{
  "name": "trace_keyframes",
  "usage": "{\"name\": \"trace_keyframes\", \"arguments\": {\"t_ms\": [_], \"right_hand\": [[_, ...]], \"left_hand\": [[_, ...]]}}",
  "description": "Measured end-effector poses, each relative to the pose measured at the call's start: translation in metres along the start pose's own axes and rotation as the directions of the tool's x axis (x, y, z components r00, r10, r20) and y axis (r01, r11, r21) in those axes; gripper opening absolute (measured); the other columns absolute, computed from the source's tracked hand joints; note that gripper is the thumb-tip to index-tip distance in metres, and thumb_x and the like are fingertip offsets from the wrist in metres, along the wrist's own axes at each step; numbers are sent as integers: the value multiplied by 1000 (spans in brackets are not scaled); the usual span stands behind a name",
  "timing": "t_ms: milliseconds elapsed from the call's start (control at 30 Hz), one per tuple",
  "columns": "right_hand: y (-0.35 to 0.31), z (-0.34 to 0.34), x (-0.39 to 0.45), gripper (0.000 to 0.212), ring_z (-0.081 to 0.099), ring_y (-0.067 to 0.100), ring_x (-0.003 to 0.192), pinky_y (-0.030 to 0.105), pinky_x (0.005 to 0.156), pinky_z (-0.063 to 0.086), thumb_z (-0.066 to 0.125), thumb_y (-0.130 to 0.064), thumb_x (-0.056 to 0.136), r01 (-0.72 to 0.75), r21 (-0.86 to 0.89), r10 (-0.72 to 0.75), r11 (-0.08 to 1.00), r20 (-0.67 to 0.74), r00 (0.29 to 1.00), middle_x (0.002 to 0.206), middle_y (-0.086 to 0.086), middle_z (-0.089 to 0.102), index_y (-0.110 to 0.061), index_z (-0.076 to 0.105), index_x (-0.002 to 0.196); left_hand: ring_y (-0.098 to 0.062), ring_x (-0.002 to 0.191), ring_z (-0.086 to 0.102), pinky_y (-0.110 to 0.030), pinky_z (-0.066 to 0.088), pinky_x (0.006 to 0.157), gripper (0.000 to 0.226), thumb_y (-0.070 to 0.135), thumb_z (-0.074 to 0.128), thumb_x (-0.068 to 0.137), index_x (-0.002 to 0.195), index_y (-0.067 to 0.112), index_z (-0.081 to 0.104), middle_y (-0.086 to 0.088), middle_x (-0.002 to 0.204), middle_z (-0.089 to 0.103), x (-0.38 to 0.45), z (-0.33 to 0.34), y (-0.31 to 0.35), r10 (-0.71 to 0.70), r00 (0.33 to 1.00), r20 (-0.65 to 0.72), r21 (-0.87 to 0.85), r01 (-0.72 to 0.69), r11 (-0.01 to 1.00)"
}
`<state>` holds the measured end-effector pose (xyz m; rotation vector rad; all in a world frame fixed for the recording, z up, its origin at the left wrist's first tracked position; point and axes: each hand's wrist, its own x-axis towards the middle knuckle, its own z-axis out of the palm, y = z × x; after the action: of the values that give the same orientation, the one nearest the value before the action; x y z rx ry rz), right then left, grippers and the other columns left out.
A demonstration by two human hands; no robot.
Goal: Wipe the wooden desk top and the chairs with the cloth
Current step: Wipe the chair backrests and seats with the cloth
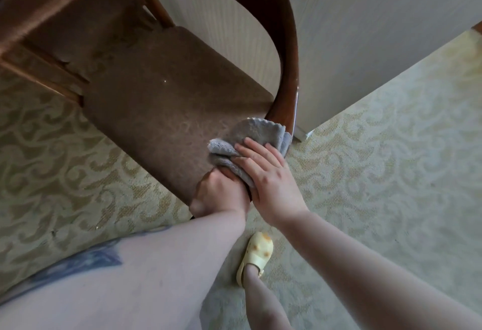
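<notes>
Right hand [266,181] flat, fingers straight, presses cloth [250,139] onto chair [161,100] seat corner beside curved armrest [284,69]. Left hand [221,194] grips seat edge. We judge risk: cloth bunching, slipping off edge under uneven pressure.

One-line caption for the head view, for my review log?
Right hand presses a grey cloth onto the chair seat's front corner while the left hand grips the seat edge.
</notes>
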<state>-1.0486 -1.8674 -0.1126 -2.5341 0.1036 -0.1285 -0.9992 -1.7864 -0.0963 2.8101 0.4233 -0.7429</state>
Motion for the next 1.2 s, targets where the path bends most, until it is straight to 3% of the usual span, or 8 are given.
{"name": "trace_keyframes", "arguments": {"t_ms": [267, 367, 433, 533, 633, 867, 1033, 1200], "right_hand": [[-36, -3, 1, 38, 58, 23, 120, 37, 106, 38, 38, -18, 86, -162, -190, 153, 968, -63, 986, 120, 5, 68, -13, 72, 103], [-54, -16, -8, 37, 44, 22, 134, 29, 112, 25, 46, -7, 91, -217, -208, 228, 954, 30, 973, 138, 6, 55, -12, 64, 123], [-64, -19, -18, 43, 28, 14, 143, 23, 113, 21, 42, -5, 97, -252, -190, 274, 949, 103, 956, 150, -3, 40, -18, 51, 137], [-97, -32, -23, 41, 46, 12, 128, 25, 86, 43, 42, -8, 99, -379, -227, 413, 897, 124, 902, 135, -11, 53, -29, 52, 132], [-136, -51, -23, 54, 60, 20, 101, 27, 65, 40, 40, -1, 93, -490, -236, 523, 839, 105, 846, 125, -9, 57, -36, 47, 134], [-223, -85, -9, 72, 61, 23, 101, 33, 71, 52, 43, 6, 83, -503, -301, 547, 810, 80, 833, 123, -6, 58, -40, 40, 139], [-270, -106, 20, 56, 58, 23, 109, 31, 74, 46, 53, -3, 86, -513, -314, 548, 799, 31, 836, 123, -1, 58, -30, 47, 134], [-287, -134, 46, 60, 60, 26, 105, 31, 70, 46, 55, -2, 83, -551, -310, 551, 775, -97, 829, 119, -1, 60, -32, 46, 133]], "left_hand": [[-28, 111, 60, -34, 44, 87, 39, 26, 31, 101, 113, 11, 65, -11, 118, 65, -4, -18, -8, 196, 973, 120, -47, -192, 980], [-29, 123, 51, -35, 38, 100, 37, 18, 30, 102, 130, 5, 49, -15, 134, 54, -2, -32, -23, 327, 919, 222, -61, -322, 945], [-29, 124, 47, -37, 38, 101, 36, 24, 28, 101, 124, 10, 53, -13, 133, 52, 6, -48, -42, 371, 889, 270, -37, -375, 926], [-23, 130, 35, -37, 32, 101, 34, 29, 37, 98, 127, 20, 52, 2, 140, 44, 7, -98, -69, 494, 813, 306, 93, -542, 835], [-17, 134, 30, -38, 29, 106, 37, 28, 42, 96, 131, 29, 50, 11, 146, 37, 10, -148, -89, 578, 750, 321, 178, -647, 741], [-23, 121, 45, -39, 37, 106, 29, 29, 42, 96, 120, 28, 58, 3, 130, 49, 14, -263, -117, 654, 715, 247, 252, -699, 669], [-24, 119, 49, -45, 41, 103, 32, 30, 41, 98, 123, 24, 59, -2, 127, 55, 24, -320, -117, 719, 680, 142, 314, -720, 619], [-27, 121, 47, -46, 42, 101, 32, 28, 40, 96, 117, 23, 63, -4, 125, 57, 19, -365, -90, 786, 616, 50, 308, -758, 575]]}}
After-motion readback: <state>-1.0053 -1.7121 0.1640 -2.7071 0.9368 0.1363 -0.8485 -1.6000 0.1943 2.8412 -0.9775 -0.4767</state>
